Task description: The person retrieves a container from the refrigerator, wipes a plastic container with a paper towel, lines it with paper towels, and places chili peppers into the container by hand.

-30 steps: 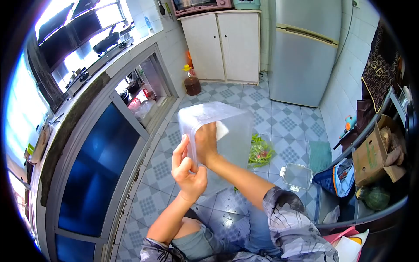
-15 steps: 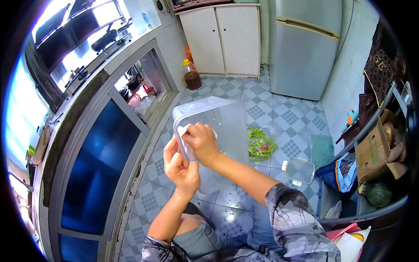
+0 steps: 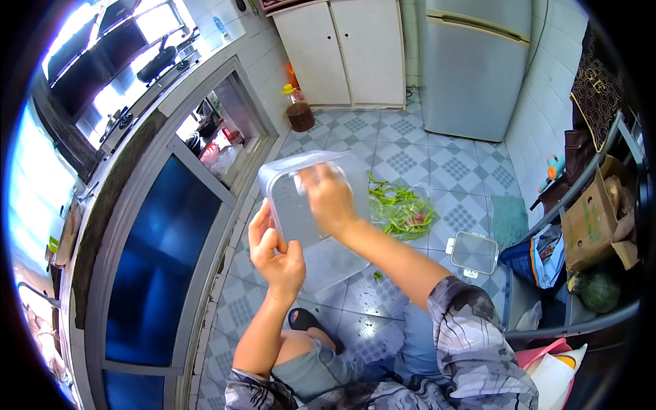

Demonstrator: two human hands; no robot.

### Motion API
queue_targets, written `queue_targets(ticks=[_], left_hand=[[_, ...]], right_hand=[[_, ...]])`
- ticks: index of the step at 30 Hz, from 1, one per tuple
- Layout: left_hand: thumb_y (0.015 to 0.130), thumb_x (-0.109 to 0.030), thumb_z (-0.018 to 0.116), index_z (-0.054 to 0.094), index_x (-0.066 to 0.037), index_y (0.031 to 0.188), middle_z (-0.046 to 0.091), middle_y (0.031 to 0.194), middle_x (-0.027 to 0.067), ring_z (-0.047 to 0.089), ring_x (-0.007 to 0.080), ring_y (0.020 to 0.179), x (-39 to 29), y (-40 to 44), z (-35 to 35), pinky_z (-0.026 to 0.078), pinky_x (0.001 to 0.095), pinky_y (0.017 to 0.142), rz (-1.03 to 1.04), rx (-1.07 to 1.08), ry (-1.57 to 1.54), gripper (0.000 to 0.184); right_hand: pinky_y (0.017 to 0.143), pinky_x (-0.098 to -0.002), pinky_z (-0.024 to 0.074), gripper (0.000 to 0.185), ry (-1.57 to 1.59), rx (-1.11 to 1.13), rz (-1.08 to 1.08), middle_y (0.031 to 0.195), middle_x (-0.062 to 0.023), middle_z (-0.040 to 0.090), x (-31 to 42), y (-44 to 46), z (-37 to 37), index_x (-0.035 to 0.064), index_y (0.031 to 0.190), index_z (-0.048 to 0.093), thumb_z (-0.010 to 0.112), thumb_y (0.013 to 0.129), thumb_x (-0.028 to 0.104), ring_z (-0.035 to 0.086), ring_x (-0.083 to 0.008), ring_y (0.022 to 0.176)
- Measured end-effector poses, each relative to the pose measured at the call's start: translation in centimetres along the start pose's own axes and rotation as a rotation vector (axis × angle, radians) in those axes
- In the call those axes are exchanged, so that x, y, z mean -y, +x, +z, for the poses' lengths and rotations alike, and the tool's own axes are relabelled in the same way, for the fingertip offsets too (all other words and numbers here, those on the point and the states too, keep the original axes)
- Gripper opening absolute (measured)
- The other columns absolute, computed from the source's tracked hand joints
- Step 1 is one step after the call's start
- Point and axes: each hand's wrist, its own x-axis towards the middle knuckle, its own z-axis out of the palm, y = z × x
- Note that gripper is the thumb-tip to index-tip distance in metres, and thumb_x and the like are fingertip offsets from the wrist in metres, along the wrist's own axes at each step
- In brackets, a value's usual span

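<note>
A clear plastic container [image 3: 328, 263] is tilted in front of me, its opening facing me. My left hand [image 3: 277, 256] grips its left rim. My right hand [image 3: 329, 201], blurred by motion, is at the upper part of the container, closed on a white cloth or tissue [image 3: 299, 183] that shows only in part. Beyond the container, green vegetables [image 3: 403, 210] lie on the tiled floor in a clear bag. A clear lid with white clips [image 3: 474, 253] rests on the floor to the right.
A blue sliding cabinet door [image 3: 160, 273] runs along the left. A bottle with a yellow cap [image 3: 299, 116] stands by the white cupboard [image 3: 372, 55], beside the fridge [image 3: 471, 75]. At right, a rack [image 3: 577, 328] holds a cardboard box [image 3: 589, 229] and a green gourd [image 3: 600, 292].
The container has shifted left with my left hand. My right hand has moved from inside it to its rim, then up along its upper part. More of the vegetables and a sandal now show.
</note>
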Motion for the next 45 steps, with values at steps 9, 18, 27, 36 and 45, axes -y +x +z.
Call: queue_targets(ticks=[9,18,27,36,45], left_hand=[[0.055,0.015,0.044,0.028,0.003,0.050,0.048,0.119,0.0271,0.056,0.0271,0.105,-0.7,-0.3,0.9,0.040,0.0388,0.096,0.233,0.088,0.089,0.021],[0.053,0.014,0.044,0.024,0.000,0.050,0.048,0.119,0.0295,0.042,0.0442,0.120,-0.1,-0.3,0.4,0.033,0.0482,0.100,0.096,0.031,0.005,0.024],[0.052,0.015,0.042,0.023,0.001,0.050,0.047,0.120,0.0300,0.042,0.0448,0.120,0.2,0.0,-0.1,0.035,0.0474,0.099,0.204,0.007,0.039,0.024],[0.054,0.015,0.041,0.025,0.001,0.050,0.045,0.119,0.0322,0.038,0.0471,0.122,-0.2,-0.1,-0.8,0.035,0.0505,0.099,0.221,-0.056,-0.006,0.022],[0.058,0.011,0.043,0.028,0.002,0.051,0.041,0.122,0.0322,0.037,0.0489,0.122,-0.8,-0.5,-1.0,0.032,0.0527,0.099,0.351,0.031,0.022,0.019]], right_hand=[[0.082,-0.0352,0.0415,0.019,-0.455,0.118,0.240,0.095,-0.0141,0.055,0.7,-0.5,0.0,0.0004,0.091,0.057,0.055,0.073,0.006,0.051,-0.0264,0.090],[0.085,-0.0296,0.0423,0.027,-0.544,0.181,0.071,0.107,-0.0153,0.055,0.2,-3.8,1.8,-0.0025,0.098,0.060,0.053,0.075,0.011,0.049,-0.0246,0.099],[0.083,-0.0338,0.0438,0.024,-0.362,0.330,0.138,0.102,-0.0178,0.055,1.8,-6.0,2.6,-0.0036,0.092,0.060,0.050,0.075,0.009,0.050,-0.0272,0.097],[0.078,-0.0365,0.0431,0.014,-0.197,0.394,0.251,0.086,-0.0189,0.059,2.4,-6.2,2.3,-0.0021,0.079,0.056,0.053,0.068,0.005,0.052,-0.0310,0.085],[0.073,-0.0397,0.0423,0.012,0.107,0.219,0.386,0.081,-0.0131,0.062,5.0,-4.9,2.7,0.0028,0.079,0.058,0.054,0.068,0.008,0.053,-0.0317,0.076]])
